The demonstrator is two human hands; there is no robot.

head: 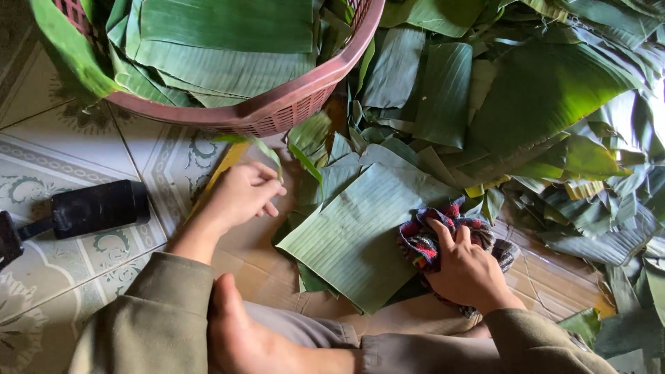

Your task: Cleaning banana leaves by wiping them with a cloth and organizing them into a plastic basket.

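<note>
Green banana leaf piece (360,228) lies flat at the centre of the frame, squared off at its edges, resting on brown cardboard (263,266) spread over the floor. Right hand (467,270), lower right of centre, presses a crumpled checked cloth (429,239) (red, blue and grey) against the right edge of that leaf piece; the fingers are curled over the cloth and clamped on it, thumb pointing up and left. Left hand (242,194), left of centre, sits just beyond the leaf's upper left corner with fingertips drawn together, pinching the end of a narrow leaf strip (267,149) that runs up toward the basket. Both wrists emerge from olive-grey sleeves at the bottom of the frame. A bare foot (239,332) rests at bottom centre, between the two forearms.

Surroundings: a pink plastic basket (291,107) occupies the upper left, filled with stacked cut leaves. A loose heap of uncut and torn leaves (540,104) covers the upper right and right side. Smaller trimmed pieces lie under and just above the central leaf. A black handled object (97,208) lies on the patterned floor tiles (55,277) at the left edge; its kind cannot be determined.
</note>
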